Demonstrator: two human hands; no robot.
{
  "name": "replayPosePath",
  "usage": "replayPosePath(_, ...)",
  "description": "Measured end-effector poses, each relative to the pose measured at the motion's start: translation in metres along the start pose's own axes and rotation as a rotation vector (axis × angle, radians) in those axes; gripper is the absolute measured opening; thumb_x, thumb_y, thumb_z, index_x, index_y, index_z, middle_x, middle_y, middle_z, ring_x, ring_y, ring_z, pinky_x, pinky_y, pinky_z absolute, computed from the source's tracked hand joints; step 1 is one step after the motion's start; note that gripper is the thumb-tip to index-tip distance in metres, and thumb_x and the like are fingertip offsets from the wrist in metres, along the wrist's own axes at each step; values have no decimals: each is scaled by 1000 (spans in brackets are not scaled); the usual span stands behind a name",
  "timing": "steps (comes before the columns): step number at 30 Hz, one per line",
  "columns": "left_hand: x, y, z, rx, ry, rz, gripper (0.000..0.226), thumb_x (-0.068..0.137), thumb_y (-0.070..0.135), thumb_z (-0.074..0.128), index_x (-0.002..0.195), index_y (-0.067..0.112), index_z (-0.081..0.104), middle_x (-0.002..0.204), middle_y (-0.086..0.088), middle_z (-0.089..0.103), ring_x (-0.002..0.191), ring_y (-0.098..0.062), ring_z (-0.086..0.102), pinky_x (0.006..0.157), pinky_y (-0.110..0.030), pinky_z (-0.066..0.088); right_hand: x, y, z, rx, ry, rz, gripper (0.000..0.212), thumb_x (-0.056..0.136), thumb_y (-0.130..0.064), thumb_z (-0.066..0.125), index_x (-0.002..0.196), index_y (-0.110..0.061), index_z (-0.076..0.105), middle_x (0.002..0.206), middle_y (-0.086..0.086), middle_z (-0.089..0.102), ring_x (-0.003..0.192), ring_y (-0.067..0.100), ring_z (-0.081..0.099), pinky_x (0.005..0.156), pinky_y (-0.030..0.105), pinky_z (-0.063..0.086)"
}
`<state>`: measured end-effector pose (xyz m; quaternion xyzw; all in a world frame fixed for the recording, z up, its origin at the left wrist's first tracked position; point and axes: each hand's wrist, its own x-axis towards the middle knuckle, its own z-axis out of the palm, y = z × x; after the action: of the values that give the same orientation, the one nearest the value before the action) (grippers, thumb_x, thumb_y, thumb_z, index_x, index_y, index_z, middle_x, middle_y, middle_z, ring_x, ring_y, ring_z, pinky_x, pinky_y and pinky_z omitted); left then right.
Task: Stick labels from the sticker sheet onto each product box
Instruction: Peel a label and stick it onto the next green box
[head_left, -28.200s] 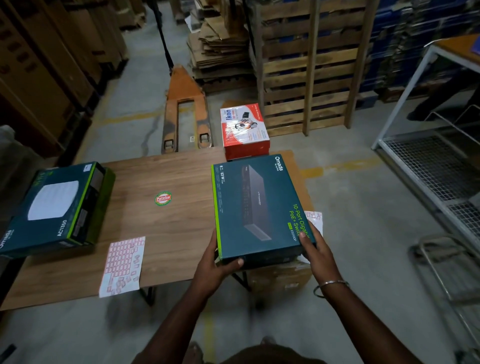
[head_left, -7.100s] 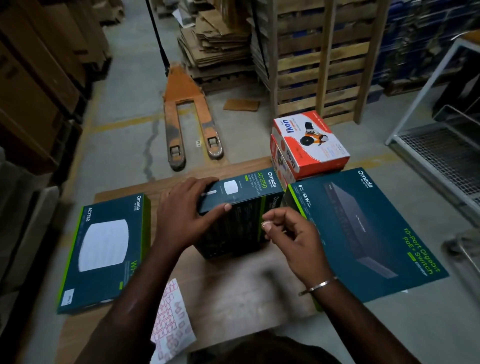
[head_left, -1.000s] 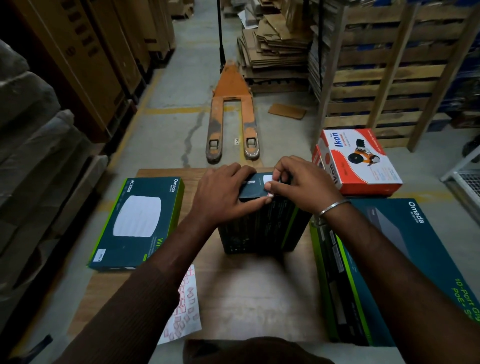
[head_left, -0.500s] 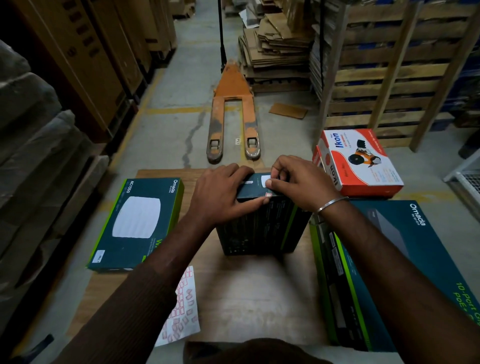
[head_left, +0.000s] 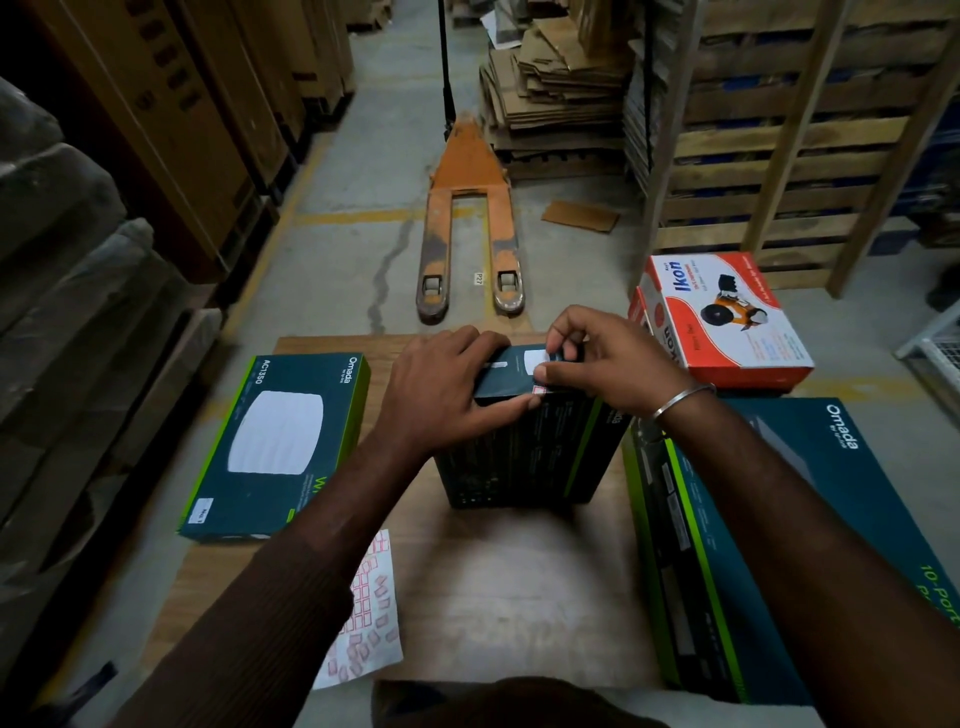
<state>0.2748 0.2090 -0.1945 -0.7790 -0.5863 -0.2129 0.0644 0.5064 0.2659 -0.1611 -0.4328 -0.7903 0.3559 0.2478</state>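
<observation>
While the left hand (head_left: 441, 395) lies over the top of the upright dark box (head_left: 524, 447), fingers curled down its near edge to steady it, the right hand (head_left: 608, 364) pinches a small label (head_left: 540, 388) at that same top edge — thumb beside the left fingertips. Both hands meet directly above the box, which stands on its narrow side at the table's (head_left: 519, 597) centre. Judged: label partly seated; pressing flat remains. Sticker sheet (head_left: 369, 618) lies near, under the left forearm.
</observation>
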Motion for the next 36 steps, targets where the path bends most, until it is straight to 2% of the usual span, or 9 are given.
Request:
replayPosePath(5,1,-3,2,-16,-16,-7,71,84,85,52,125,28,63,103,7,68,88,-15,63,72,-40,49,0,-4,2,-127,-20,-49,30,78,-38,87,96,-30,64,91,-7,60,84,14,59,71,39,49)
replayPosePath(7,1,-3,1,-26,-18,-13,72,82,87,54,125,29,63,103,8,68,89,-15,63,73,-41,50,1,0,0,-50,-20,-25,25,82,-33,85,96,-31,65,88,-7,61,79,15,60,72,43,51)
replayPosePath(11,0,-4,0,-15,-47,-6,80,78,92,52,129,30,60,108,8,67,93,-15,63,76,-41,50,2,-1,-1,-7,-20,-19,29,79,-37,87,96,-29,66,83,-8,61,74,10,58,69,37,49)
replayPosePath(14,0,-4,0,-19,-56,-11,82,78,93,51,130,30,59,109,8,67,94,-15,62,78,-41,51,1,-5,1,-107,-26,-33,34,76,-41,88,98,-29,65,89,-7,60,82,14,60,73,43,52)
replayPosePath(18,0,-4,1,-22,-40,-9,74,83,88,51,127,30,60,107,8,67,92,-14,62,76,-42,50,1,1,0,-7,-40,-7,33,73,-42,86,97,-35,65,87,-7,61,84,26,64,78,56,56)
replayPosePath(24,-1,-5,2,-22,-49,-8,72,85,88,48,127,30,60,107,8,67,91,-14,61,74,-40,50,-3,-2,4,-73,23,-25,34,78,-35,87,102,-31,63,87,-6,61,71,11,56,65,37,46)
replayPosePath(29,-2,-3,0,-6,-59,-9,73,85,89,47,126,31,60,107,9,67,91,-13,62,74,-39,50,-7,3,5,9,34,-40,38,81,-24,86,110,-33,62,87,-7,64,62,-4,51,63,30,41)
replayPosePath(33,-7,-1,-1,7,-68,-3,72,86,88,46,129,31,58,110,9,66,94,-13,61,77,-39,48,-17,8,5,44,63,-113,34,87,-15,79,113,-33,65,91,-10,64,62,3,51,59,27,43)
replayPosePath(36,-8,0,-3,23,-86,2,73,87,89,43,130,31,57,112,8,67,95,-15,61,78,-39,47,-27,15,5,106,160,-190,25,90,-7,75,109,-24,70,94,-9,62,67,19,55,61,27,45)
